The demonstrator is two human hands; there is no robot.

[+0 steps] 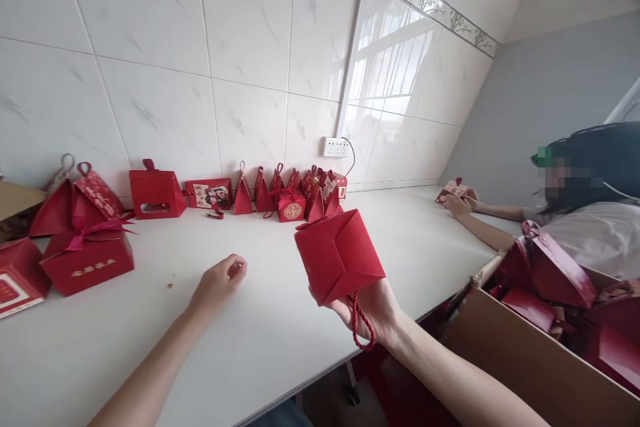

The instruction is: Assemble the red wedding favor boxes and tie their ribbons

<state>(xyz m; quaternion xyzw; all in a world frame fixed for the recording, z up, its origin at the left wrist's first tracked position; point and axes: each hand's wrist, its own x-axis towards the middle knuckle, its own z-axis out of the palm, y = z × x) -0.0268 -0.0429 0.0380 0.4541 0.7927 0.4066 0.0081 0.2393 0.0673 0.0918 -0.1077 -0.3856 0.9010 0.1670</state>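
Note:
In the head view my right hand point(383, 310) holds up a small red gift box point(340, 253) over the table's front edge. The box's folded, overlapping flaps face me. A twisted red cord point(363, 330) hangs in a loop from its lower side, across my palm; more cord shows along the top edge. My left hand point(220, 280) hovers by the white table point(270, 320), its fingers curled in to the thumb with nothing visible in them. It is apart from the box.
Several red gift boxes point(243, 193) line the wall. Larger ones, including a ribboned box point(90, 260), stand at the left. An open carton point(540, 347) of red boxes sits at the right. Beyond it a co-worker's hands point(457, 205) hold another box. A power socket point(336, 147) is on the wall.

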